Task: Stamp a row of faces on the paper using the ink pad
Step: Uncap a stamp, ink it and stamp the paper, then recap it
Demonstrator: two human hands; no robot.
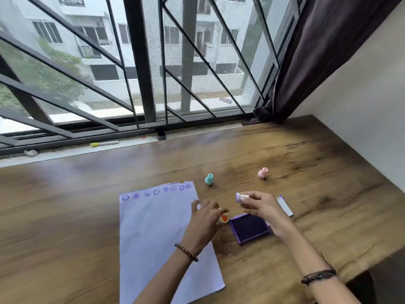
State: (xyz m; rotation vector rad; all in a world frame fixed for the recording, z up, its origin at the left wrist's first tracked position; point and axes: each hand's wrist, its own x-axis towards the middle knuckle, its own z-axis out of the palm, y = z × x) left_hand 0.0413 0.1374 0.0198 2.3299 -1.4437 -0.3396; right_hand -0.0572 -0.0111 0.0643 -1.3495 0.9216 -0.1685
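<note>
Head view: right hand [260, 207] pinches one stamp [241, 197] — left hand [205, 218] grips another [224, 218]; two stand apart.

Wooden desk [285, 154], brown, visible grain, dark streaks toward 2 o'clock; it abuts a pale window sill [65, 153] running from 9 to 12 o'clock. Large window [153, 62] fills the upper view, with a dark metal grille [140, 62] of vertical and diagonal bars; daylight enters, soft and grey; white apartment blocks [98, 29] and green foliage [43, 73] outside. Dark purple-brown curtain [317, 51] bunched at 1 o'clock; plain off-white wall [361, 117] at 3 o'clock.
</note>
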